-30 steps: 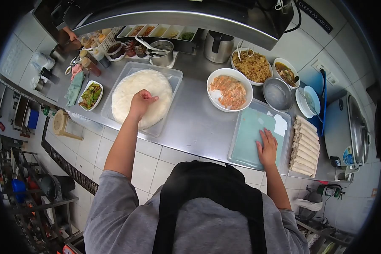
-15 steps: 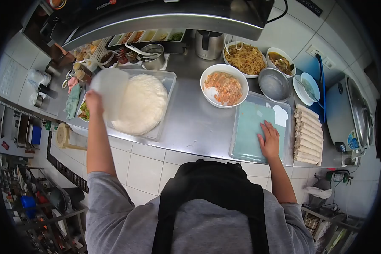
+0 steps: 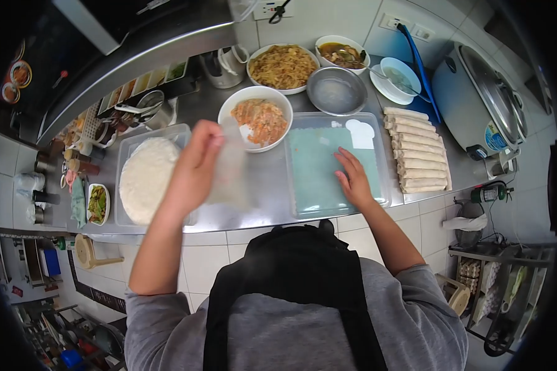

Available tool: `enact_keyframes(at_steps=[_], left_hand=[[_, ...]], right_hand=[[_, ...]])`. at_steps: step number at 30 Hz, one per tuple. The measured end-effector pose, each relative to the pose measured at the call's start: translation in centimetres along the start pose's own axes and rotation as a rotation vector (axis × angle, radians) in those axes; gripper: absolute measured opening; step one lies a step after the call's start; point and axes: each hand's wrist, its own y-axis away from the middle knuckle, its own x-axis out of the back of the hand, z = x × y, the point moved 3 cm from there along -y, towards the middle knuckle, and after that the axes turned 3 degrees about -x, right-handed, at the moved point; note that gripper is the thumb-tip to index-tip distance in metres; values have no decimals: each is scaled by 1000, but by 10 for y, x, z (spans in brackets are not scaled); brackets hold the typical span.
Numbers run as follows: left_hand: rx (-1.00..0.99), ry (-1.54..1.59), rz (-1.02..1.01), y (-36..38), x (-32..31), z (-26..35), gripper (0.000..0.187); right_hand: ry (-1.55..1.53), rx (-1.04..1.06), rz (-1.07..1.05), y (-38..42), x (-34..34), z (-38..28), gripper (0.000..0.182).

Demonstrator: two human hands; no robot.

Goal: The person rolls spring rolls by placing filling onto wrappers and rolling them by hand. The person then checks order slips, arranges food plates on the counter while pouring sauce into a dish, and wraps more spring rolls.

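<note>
A thin, pale wrapper sheet point(image 3: 232, 176), blurred by motion, hangs from the pinched fingers of my left hand point(image 3: 197, 164) over the steel counter. Left of that hand, a stack of round white wrappers point(image 3: 143, 185) sits in a clear plastic tray point(image 3: 182, 133). My right hand point(image 3: 353, 179) rests with fingers apart on the pale green flat surface point(image 3: 315, 176) of a clear-rimmed plastic container. Behind the left hand is a white bowl point(image 3: 224, 114) with orange-pink filling point(image 3: 260, 122). Several rolled wrappers point(image 3: 418, 151) lie stacked right of the green surface.
At the back stand a bowl of shredded brown filling point(image 3: 283, 66), a bowl of soupy food point(image 3: 340, 54), a metal bowl point(image 3: 336, 91) and a white bowl on a plate point(image 3: 397, 77). A large cooker point(image 3: 476, 93) borders the right; a steel hood point(image 3: 161, 52) overhangs the left.
My left hand has lifted the wrapper sheet off the stack and carried it right, toward the filling bowl. My right hand stays on the green surface. The view has shifted right.
</note>
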Motion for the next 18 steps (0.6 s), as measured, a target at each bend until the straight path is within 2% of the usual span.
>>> enact_keyframes(at_steps=[2, 3, 4, 5, 6, 8, 10, 12, 13, 14, 15, 16, 17, 18], left_hand=[[-42, 281, -88, -18, -45, -4, 13], [-41, 285, -92, -28, -66, 3, 13], [138, 494, -67, -36, -87, 5, 14], [321, 701, -40, -42, -104, 5, 14], [326, 703, -42, -50, -115, 2, 14], [433, 819, -129, -60, -143, -20, 21], [512, 770, -117, -57, -162, -42, 27], [592, 720, -104, -48, -179, -74, 34], [388, 370, -57, -40, -181, -91, 41], [182, 23, -12, -31, -183, -95, 48], [69, -155, 75, -22, -185, -81, 48], [77, -153, 73, -22, -188, -78, 48], [-185, -419, 25, -21, -192, -70, 44], [-451, -681, -24, -18, -198, -63, 40]], right_hand=[[-87, -1, 26, 2, 12, -22, 55], [-397, -33, 51, 2, 19, -35, 58], [-707, -65, 76, 3, 25, -37, 61], [-748, -175, 27, 7, 21, -11, 69], [-747, -180, 27, 5, 34, -5, 69], [-1216, -554, 10, -3, 59, 6, 70], [-1197, -529, 12, -12, 86, 20, 69], [-618, -739, -29, -9, 107, 47, 66], [-511, -730, 70, -4, 111, 66, 62], [-510, -735, 65, -3, 109, 81, 62], [-394, -646, 162, -6, 111, 95, 56], [-278, -553, 256, -15, 116, 97, 51], [-124, -383, 261, -32, 113, 97, 43], [-69, -271, 219, -56, 110, 78, 43]])
